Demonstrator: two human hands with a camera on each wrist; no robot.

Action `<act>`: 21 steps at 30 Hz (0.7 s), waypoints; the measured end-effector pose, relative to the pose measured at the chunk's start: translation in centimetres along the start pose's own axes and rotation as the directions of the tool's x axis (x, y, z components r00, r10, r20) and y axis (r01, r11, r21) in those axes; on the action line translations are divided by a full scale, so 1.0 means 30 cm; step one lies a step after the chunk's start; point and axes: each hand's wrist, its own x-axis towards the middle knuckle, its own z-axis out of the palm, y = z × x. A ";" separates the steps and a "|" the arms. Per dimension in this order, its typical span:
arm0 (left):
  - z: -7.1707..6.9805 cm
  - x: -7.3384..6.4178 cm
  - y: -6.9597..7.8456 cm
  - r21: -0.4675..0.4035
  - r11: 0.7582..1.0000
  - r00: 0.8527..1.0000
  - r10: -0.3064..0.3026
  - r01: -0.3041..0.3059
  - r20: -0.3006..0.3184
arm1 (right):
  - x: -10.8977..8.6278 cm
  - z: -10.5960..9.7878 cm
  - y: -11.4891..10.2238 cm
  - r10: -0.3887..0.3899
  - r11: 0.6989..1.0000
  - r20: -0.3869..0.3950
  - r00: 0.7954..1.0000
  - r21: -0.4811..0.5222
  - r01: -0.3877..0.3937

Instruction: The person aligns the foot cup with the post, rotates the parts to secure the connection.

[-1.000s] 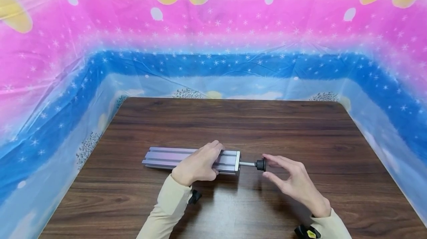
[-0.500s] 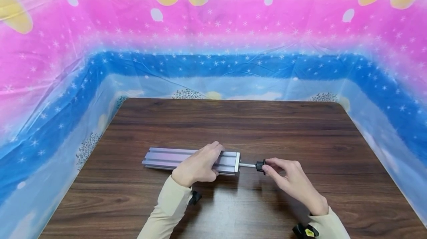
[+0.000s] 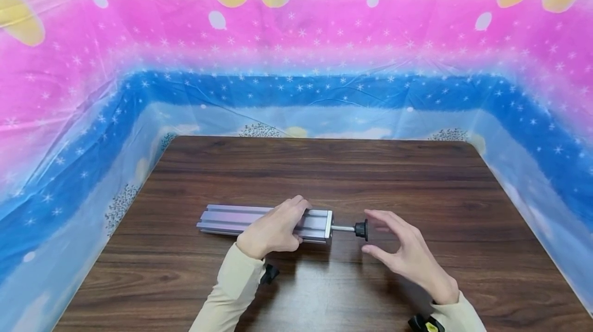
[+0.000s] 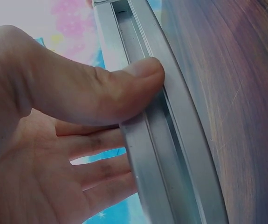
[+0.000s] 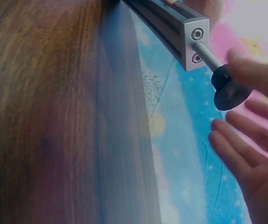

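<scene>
An aluminium extrusion profile [image 3: 231, 217] lies lengthwise on the table, grooves along its sides. My left hand [image 3: 277, 228] grips it across the top, and in the left wrist view the thumb [image 4: 134, 86] presses over a groove. From the end plate [image 5: 188, 51] sticks out a metal threaded rod [image 3: 343, 228] that carries a black levelling foot [image 3: 361, 230]. Around that foot my right hand [image 3: 412, 252] is spread, thumb below and fingers above, with gaps to it in the head view. Two screws [image 5: 197, 33] show on the end plate in the right wrist view.
The dark wooden table [image 3: 315, 167] extends behind and to both sides of the profile. A pink and blue patterned cloth [image 3: 296, 90] hangs around its far and side edges. Black straps [image 3: 423, 323] sit at the wrists.
Half a second ago my right fingers and thumb pinched the black levelling foot; now they are spread apart from it, much as a second ago. The left hand and the profile keep their place.
</scene>
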 end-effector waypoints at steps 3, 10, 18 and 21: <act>-0.001 -0.001 -0.001 0.002 1.000 1.000 -0.008 0.008 0.004 | 0.004 0.002 0.002 -0.082 0.996 -0.031 0.996 0.012 0.083; 0.001 -0.001 0.001 0.001 1.000 1.000 -0.009 0.009 0.007 | 0.002 0.001 0.009 -0.057 0.998 -0.014 0.998 -0.014 0.057; 0.002 -0.001 0.003 0.003 1.000 1.000 -0.006 0.006 0.005 | -0.004 0.005 0.013 -0.020 1.000 -0.005 1.000 -0.005 0.020; 0.003 -0.001 0.003 0.002 1.000 1.000 -0.004 0.004 0.001 | -0.005 0.007 0.012 0.000 1.000 -0.002 1.000 0.000 0.000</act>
